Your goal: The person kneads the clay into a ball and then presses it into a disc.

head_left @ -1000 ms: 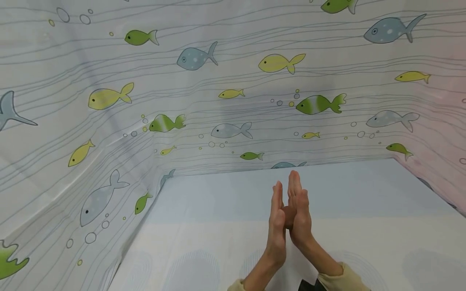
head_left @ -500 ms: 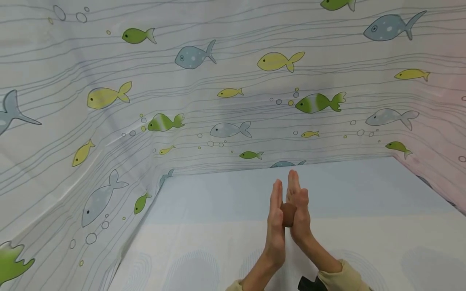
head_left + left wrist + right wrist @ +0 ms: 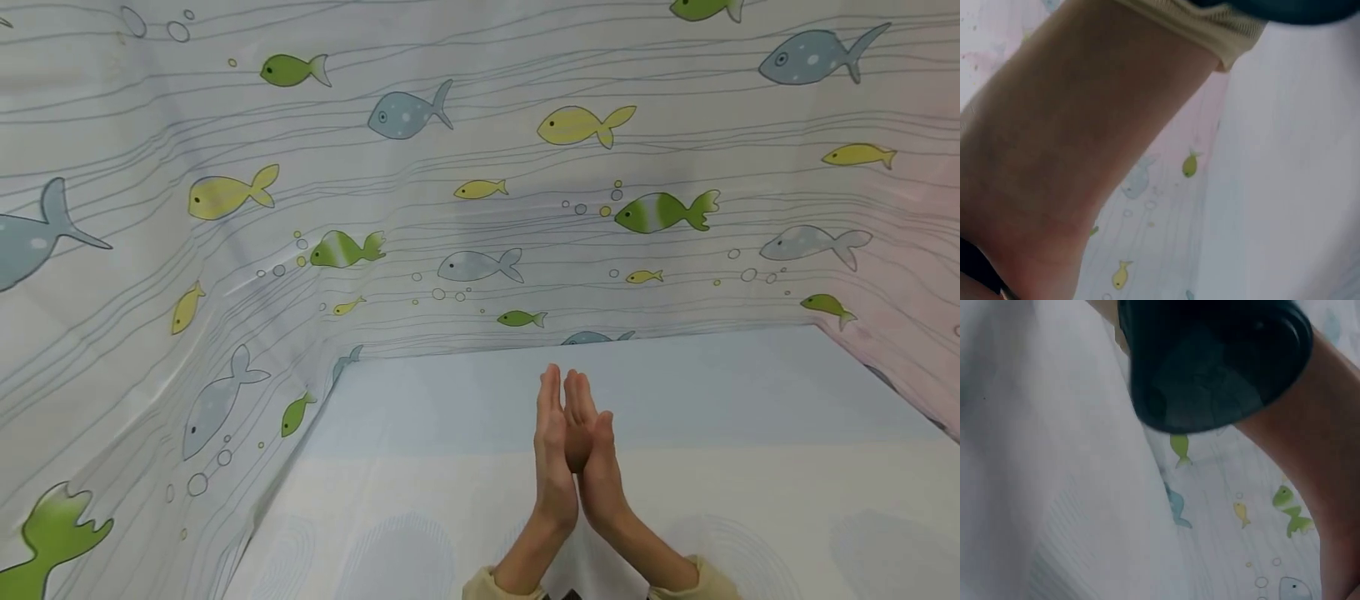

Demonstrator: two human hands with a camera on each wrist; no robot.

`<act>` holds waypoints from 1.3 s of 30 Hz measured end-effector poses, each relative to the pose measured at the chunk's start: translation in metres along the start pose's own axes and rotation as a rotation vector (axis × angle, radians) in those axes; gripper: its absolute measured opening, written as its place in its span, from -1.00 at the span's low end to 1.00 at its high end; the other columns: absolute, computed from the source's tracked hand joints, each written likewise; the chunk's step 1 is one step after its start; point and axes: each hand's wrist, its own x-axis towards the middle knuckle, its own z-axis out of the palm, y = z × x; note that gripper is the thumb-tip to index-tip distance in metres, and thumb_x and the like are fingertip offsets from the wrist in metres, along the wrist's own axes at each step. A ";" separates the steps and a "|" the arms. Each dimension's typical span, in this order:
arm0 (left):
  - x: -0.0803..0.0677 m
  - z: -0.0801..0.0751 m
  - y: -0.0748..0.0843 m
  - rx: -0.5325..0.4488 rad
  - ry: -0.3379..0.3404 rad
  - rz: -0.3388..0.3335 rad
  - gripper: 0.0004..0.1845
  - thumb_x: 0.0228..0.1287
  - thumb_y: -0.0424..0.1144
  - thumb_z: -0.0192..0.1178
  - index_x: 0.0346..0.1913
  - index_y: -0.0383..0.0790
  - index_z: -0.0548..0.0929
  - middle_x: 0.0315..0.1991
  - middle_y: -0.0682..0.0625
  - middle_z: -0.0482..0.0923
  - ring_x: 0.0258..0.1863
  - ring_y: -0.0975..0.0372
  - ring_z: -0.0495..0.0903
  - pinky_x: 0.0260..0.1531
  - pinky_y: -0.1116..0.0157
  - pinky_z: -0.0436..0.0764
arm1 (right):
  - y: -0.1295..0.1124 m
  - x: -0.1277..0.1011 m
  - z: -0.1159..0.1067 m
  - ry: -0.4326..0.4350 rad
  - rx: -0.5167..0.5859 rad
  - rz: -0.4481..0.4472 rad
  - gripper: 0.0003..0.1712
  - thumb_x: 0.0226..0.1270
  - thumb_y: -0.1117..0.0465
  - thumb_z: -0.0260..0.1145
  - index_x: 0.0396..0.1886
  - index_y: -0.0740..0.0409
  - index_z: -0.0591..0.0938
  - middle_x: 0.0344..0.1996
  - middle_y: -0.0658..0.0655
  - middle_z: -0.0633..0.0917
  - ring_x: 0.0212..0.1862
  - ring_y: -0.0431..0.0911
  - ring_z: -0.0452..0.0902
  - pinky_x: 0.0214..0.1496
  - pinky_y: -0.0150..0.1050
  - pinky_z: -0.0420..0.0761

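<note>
A small round brown ball (image 3: pixel 577 448) sits between two upright palms in the head view. My left hand (image 3: pixel 553 454) presses it from the left with straight fingers pointing up. From the other side my right hand (image 3: pixel 599 467) touches it, its fingers also straight. The heels of both hands come close together below the ball. In the left wrist view a bare forearm (image 3: pixel 1072 119) and a beige cuff fill the left side. The right wrist view has a dark rounded device (image 3: pixel 1222 369) in front of a forearm; the ball is hidden in both wrist views.
Below the hands lies a pale table surface (image 3: pixel 420 417) with a light blue band and grey oval patterns. Fish-printed curtains (image 3: pixel 480 225) enclose it at the back and on both sides.
Both hands have shifted slightly left with the ball between them. The right hand has come down relative to the left, so the fingertips are now about level.
</note>
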 end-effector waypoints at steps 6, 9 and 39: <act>0.008 -0.010 -0.006 -0.056 0.060 -0.013 -0.36 0.54 -0.04 -0.38 0.58 -0.18 -0.03 0.58 -0.01 -0.07 0.57 0.13 -0.07 0.44 0.40 0.03 | -0.003 -0.008 0.009 -0.074 0.012 -0.022 -0.27 0.58 -0.09 -0.71 0.60 0.17 -0.25 0.60 0.07 -0.22 0.58 -0.25 -0.31 0.45 -0.58 -0.09; 0.013 -0.017 -0.006 -0.096 0.086 -0.011 -0.36 0.54 -0.03 -0.38 0.59 -0.17 -0.06 0.59 -0.02 -0.11 0.58 0.11 -0.16 0.50 0.18 -0.05 | -0.005 -0.013 0.015 -0.122 0.039 -0.031 -0.28 0.58 -0.06 -0.74 0.59 0.17 -0.28 0.60 0.08 -0.27 0.57 -0.31 -0.29 0.44 -0.59 -0.10; 0.008 -0.013 -0.014 -0.111 0.011 0.018 -0.37 0.56 -0.08 -0.50 0.58 -0.25 -0.12 0.60 -0.08 -0.17 0.58 0.07 -0.20 0.49 0.34 -0.08 | -0.022 -0.004 0.013 -0.023 0.204 0.215 -0.20 0.54 -0.22 -0.67 0.58 0.12 -0.37 0.60 0.00 -0.27 0.59 -0.11 -0.41 0.46 -0.53 -0.04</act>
